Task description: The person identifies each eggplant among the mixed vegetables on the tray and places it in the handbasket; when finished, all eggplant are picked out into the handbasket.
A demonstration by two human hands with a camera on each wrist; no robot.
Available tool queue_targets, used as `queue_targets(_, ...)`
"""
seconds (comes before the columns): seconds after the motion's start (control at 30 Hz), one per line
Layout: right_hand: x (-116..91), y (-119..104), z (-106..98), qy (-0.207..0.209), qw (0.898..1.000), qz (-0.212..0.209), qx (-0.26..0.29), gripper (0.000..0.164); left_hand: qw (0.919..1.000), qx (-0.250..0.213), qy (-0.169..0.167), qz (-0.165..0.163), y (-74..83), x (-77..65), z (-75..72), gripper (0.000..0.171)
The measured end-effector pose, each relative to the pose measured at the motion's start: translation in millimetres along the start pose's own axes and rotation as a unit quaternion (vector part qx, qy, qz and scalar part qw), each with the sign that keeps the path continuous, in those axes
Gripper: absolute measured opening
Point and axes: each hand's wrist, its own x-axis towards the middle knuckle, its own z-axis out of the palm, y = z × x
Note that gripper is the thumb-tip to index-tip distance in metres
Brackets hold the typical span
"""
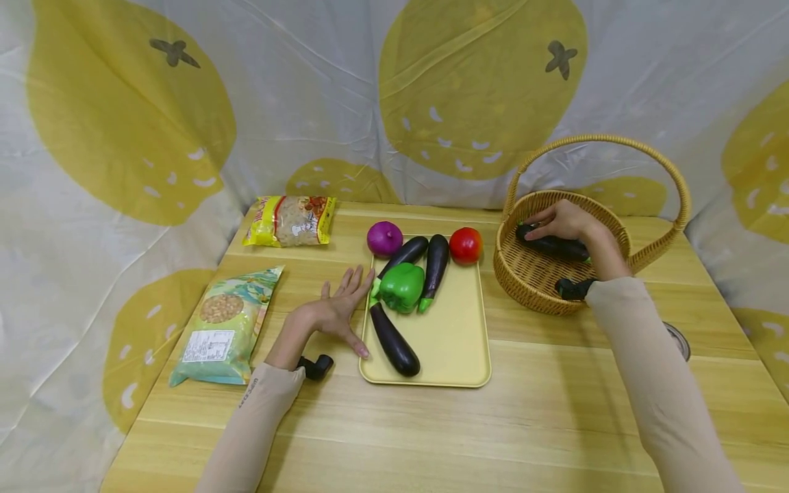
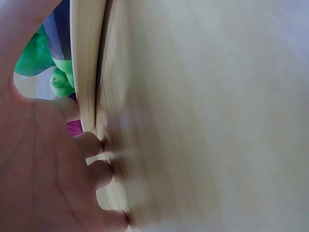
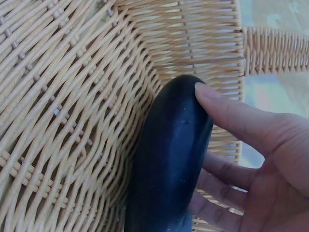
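Observation:
Inside the wicker basket (image 1: 524,291), my right hand (image 1: 570,222) holds a dark eggplant (image 1: 557,248) near one end. The right wrist view shows the thumb (image 3: 215,99) on the eggplant's top side and the fingers along its flank, the eggplant lying close against the woven wall. My left hand (image 1: 335,311) spreads its fingers at the left edge of the yellow tray (image 1: 453,342), holding nothing. On the tray lie a green bell pepper (image 1: 402,287) and three eggplants, the nearest one (image 1: 394,341) beside my left thumb.
A purple onion (image 1: 385,239) and a red tomato (image 1: 465,246) sit at the tray's far corners. Two food bags, one yellow (image 1: 296,221) and one green (image 1: 228,327), lie at the left. The basket's tall handle (image 1: 600,138) arches above it. A round metal object (image 1: 678,340) is partly hidden by the right sleeve.

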Motion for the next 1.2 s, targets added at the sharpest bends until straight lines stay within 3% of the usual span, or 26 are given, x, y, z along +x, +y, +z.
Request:
queue_targets(0.53, 4.1, 6.6, 9.7, 0.035, 0.999, -0.008, 0.020, 0.045, 1.0000, -0.005, 0.001, -0.001, -0.8, 0.5, 0.9, 0.159)
queue_targets(0.97, 5.6, 9.5, 9.9, 0.032, 0.999, -0.017, 0.032, 0.043, 1.0000, -0.005, 0.000, 0.004, -0.3, -0.2, 0.3, 0.158)
queue_targets(1.2, -4.8, 0.7, -0.8, 0.010, 0.999, -0.020, 0.038, 0.049, 1.0000, -0.003, -0.001, 0.001, -0.3, -0.4, 0.3, 0.158)
